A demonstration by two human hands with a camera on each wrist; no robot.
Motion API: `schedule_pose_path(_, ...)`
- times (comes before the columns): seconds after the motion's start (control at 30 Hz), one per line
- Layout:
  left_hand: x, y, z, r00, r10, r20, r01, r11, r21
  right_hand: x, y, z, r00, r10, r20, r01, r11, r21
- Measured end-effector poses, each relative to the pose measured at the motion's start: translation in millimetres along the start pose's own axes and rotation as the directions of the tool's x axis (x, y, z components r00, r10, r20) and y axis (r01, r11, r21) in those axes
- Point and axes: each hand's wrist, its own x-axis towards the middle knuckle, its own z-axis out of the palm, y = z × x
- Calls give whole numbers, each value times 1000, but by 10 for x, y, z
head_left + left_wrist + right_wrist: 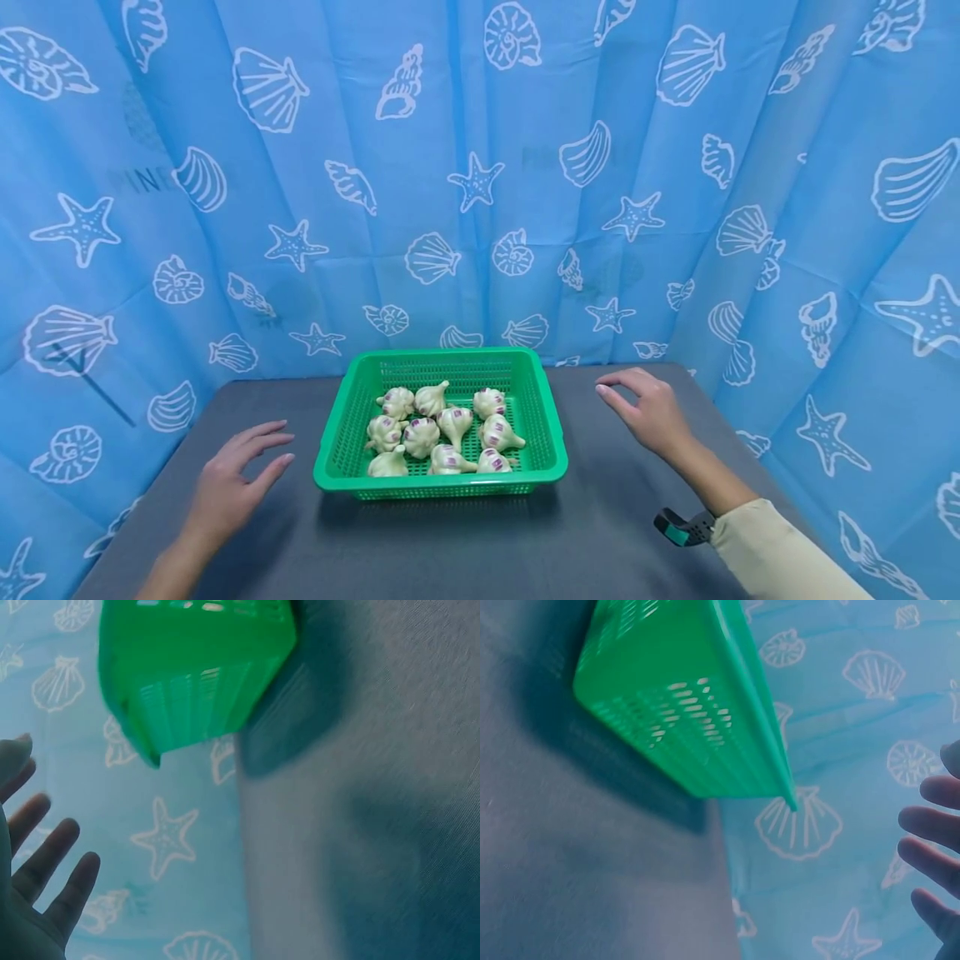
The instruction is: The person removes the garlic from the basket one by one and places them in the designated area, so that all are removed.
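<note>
Basket and hands, head view. Green perforated plastic basket (442, 417), rectangular w/ a raised rim, sits on a dark grey tabletop (450, 550), roughly centred betw. the two hands. It holds approx. ten pale cream garlic bulbs (442, 429) w/ purple markings, packed close together in rows, stems pointing various ways.

Left hand (232, 483): to the left of the basket's near-left corner, near but not touching it; fingers extended and slightly spread, pointing toward the basket, gripping nothing. Whether the palm rests on the tabletop or hovers just above cannot be told.

Right hand (648, 412): to the right of the basket's far-right side, apart from the rim; fingers relaxed, loosely bent, tips directed at the basket, holding nothing. Cream sleeve (780, 554) covers the forearm; a black-and-teal strap (682, 527) sits at the wrist.

Left wrist view: basket wall (199, 675) seen from outside, spread fingers (52, 862) at frame edge, clear gap betw. them. Right wrist view: same arrangement, basket side (682, 712) and straight fingertips (930, 832) well separated.

Backdrop: blue curtain (480, 167) printed w/ white shells and starfish, surrounding the tabletop on three sides.
</note>
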Motion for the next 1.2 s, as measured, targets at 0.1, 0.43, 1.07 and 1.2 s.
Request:
schedule_pose_path(0.1, -27, -8, 65, 1000, -16, -20, 15, 999, -44, 67, -46, 24, 1000, 11, 7, -11, 1000, 27)
schedule_pose_path(0.43, -91, 25, 250, 983, -185, -5, 179, 956, -234, 351, -206, 117, 998, 11, 62, -19, 991, 133)
schedule_pose_path(1.07, -144, 134, 491, 854, -407, 325, 520, 709, -477, 883, -368, 341, 848, 71, 524, -257, 922, 291)
schedule_pose_path(1.2, -118, 129, 528, 827, -403, 391, 558, 674, -484, 984, -384, 398, 763, 57, 644, -341, 882, 325)
